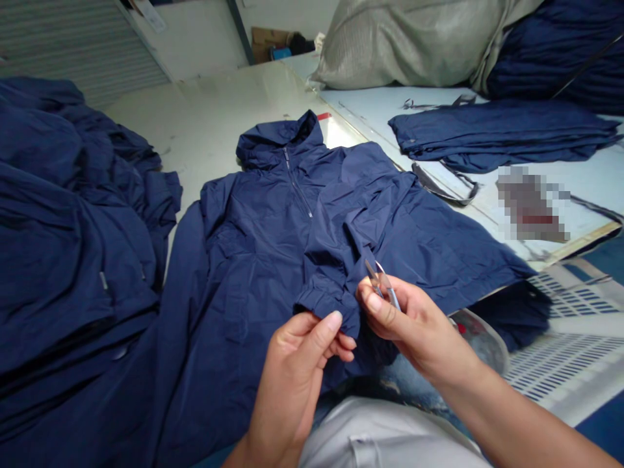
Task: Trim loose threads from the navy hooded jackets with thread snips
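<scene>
Left hand (292, 370) closed on the gathered cuff (324, 302) of a navy hooded zip jacket (253, 260), thumb resting on top. Right hand (409, 318), just beside it, grips small steel thread snips (381, 283) between thumb and fingers, their tips near the sleeve. The jacket lies spread on a white table (205, 110), this sleeve folded across its front. Left, a heaped pile of navy garments (63, 227). Far right, a folded navy garment (502, 133). Beyond, a grey woven sack (404, 39)
</scene>
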A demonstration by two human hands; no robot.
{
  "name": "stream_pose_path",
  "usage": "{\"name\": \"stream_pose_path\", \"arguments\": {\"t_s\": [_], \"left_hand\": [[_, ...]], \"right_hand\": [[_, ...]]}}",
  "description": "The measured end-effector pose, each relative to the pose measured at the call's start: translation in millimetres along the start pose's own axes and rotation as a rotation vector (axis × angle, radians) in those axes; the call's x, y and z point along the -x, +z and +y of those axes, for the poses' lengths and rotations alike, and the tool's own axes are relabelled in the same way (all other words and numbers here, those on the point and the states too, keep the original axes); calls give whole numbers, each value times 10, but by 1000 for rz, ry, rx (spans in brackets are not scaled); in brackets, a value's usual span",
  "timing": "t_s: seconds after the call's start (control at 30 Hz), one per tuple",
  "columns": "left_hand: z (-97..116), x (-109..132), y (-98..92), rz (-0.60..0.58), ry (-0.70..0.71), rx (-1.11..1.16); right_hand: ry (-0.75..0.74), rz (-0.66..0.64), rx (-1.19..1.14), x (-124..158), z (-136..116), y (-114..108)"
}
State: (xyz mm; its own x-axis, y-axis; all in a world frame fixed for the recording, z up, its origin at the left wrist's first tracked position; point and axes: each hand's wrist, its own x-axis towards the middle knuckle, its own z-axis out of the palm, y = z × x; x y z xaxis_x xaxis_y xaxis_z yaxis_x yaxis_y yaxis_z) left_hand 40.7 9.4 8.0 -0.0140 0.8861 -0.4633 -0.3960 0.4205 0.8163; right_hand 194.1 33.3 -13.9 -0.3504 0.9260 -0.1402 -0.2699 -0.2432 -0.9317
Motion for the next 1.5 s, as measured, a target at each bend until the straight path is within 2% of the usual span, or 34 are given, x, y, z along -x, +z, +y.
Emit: {"name": "stream_pose_path", "arguments": {"t_s": [0.23,0.4,0.5,0.6,0.67,0.73,0.87,0.97,1.03,1.17,1.2,1.37,1.5], "left_hand": [[20,-1,37,-3,14,95],[95,-34,-19,28,80,130],[148,-47,-61,29,110,117],[172,-40,-69,-4,110,104],[169,-31,-60,-21,107,109],[156,-24,-48,-43,98,106],[128,-10,-24,-97,31,67],[116,0,-13,-95,19,76],[110,2,-12,-68,35,95],[94,4,-19,-27,44,72],[92,4,-18,-21,45,61],[94,-2,4,-33,65,19],[88,-7,12,-48,96,4]], "right_hand": [[0,-46,-76,26,-22,-3],[-39,-41,-102,21,-75,-43],[-152,98,76,-32,-105,-93],[-393,190,400,-141,-120,-110],[-501,141,530,-226,-123,-96],[-554,82,563,-301,-120,-70],[-566,36,565,-402,-91,-21],[-545,13,593,-426,-57,-11],[-550,21,615,-403,-44,-22],[-586,207,713,-240,-80,-76],[-588,220,737,-184,-97,-90],[-551,84,821,33,-154,-110],[-642,84,878,50,-135,-88]]}}
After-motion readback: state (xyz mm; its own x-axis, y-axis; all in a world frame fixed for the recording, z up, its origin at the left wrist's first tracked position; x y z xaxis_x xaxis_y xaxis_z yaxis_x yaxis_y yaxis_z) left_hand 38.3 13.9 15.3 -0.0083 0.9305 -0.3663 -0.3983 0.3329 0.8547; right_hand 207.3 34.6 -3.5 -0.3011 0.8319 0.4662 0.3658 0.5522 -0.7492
